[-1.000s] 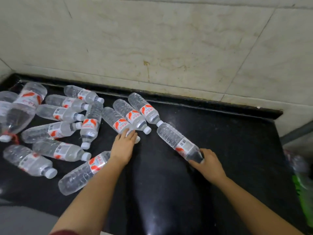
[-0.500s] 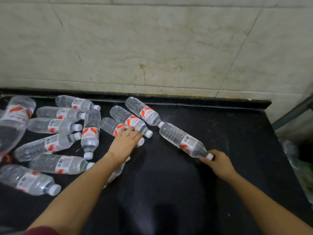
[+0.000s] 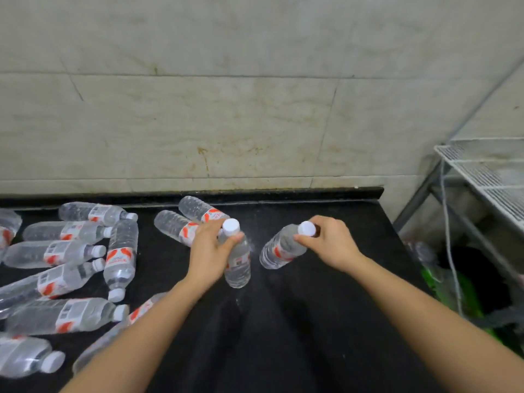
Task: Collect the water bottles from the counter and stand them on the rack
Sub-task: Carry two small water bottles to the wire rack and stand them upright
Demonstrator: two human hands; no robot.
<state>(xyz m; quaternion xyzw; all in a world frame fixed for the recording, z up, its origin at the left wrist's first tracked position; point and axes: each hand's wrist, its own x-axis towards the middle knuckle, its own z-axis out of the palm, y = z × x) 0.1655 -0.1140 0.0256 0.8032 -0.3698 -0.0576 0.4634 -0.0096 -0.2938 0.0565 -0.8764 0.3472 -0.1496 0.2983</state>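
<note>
A black bench (image 3: 312,321) fills the lower frame, backed by a pale tiled wall. Clear water bottles (image 3: 71,248) with white caps lie on their sides across its left half; two more bottles (image 3: 187,219) lie near the top centre, possibly touching.

Most bottles (image 3: 68,314) lay at the left of the tabletop (image 3: 297,336); two more (image 3: 181,226) lay near the wall (image 3: 226,109), the rack (image 3: 487,177) standing right.

Soft, even, slightly dim light is falling on the pale wall (image 3: 226,109), casting no hard shadows. Faint sheen is showing on the black counter (image 3: 283,336) at lower centre. Wide-angle distortion is bending the frame edges; the rack (image 3: 487,171) at right and the bottles (image 3: 25,358) at lower left are smearing into blur.
</note>
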